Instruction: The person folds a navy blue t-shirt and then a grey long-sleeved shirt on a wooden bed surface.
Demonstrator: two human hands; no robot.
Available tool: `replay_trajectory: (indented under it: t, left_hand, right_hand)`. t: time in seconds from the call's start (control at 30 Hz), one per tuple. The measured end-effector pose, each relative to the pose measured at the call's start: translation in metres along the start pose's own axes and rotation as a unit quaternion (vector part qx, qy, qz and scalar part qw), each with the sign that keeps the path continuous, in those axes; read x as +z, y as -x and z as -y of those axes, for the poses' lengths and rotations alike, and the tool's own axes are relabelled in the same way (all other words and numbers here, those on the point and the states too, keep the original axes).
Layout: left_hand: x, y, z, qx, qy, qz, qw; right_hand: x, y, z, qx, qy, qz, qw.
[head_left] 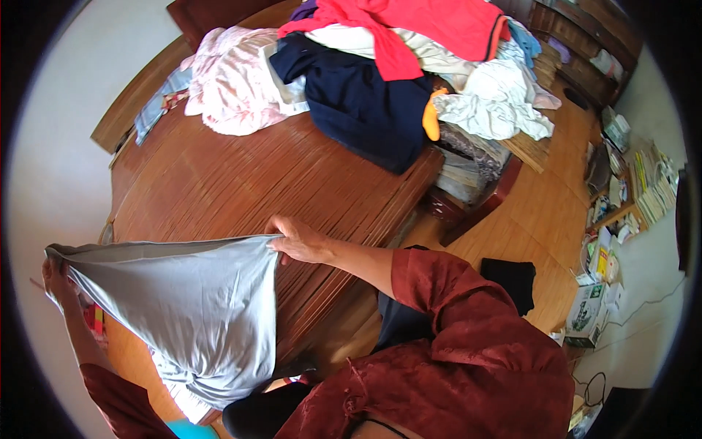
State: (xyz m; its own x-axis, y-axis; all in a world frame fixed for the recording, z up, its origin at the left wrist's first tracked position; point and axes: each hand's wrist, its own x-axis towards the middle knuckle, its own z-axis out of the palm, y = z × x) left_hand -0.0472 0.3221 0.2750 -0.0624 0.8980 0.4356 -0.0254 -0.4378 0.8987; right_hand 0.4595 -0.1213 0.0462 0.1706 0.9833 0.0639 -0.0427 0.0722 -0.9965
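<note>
A light grey garment (194,300) hangs stretched between my two hands, its upper edge pulled nearly straight. My left hand (55,276), at the far left, is closed round one corner of that edge. The other end is pinched in my right hand (294,240), held over the near part of the brown wooden table (219,175). The lower part of the cloth drops in folds near my legs, and its bottom is bunched. Which kind of garment it is, I cannot tell.
At the table's far side lie a pink patterned cloth (234,80), a navy garment (358,99), a red garment (439,25) and a whitish cloth (497,99). A black cloth (508,284) is on the wooden floor to the right. Books (658,183) and boxes (587,314) line the right wall.
</note>
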Motion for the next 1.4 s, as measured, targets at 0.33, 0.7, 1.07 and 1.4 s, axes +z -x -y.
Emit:
replay_trajectory:
  t: [0.33, 0.7, 1.07, 1.4]
  left_hand:
    - [0.206, 0.137, 0.103, -0.073, -0.276, 0.098, 0.953]
    - [0.206, 0.346, 0.062, -0.002, -0.274, 0.244, 0.930]
    - [0.211, 0.460, 0.106, -0.151, -0.085, 0.176, 0.969]
    - [0.240, 0.462, 0.085, -0.322, 0.017, 0.147, 0.935]
  right_hand:
    - [-0.028, -0.016, -0.021, -0.019, 0.217, -0.089, 0.972]
    - [-0.012, -0.013, -0.014, -0.089, 0.081, 0.065, 0.991]
    - [0.005, -0.011, -0.014, -0.136, 0.164, 0.079, 0.974]
    - [0.004, -0.017, -0.022, -0.313, 0.362, 0.027, 0.878]
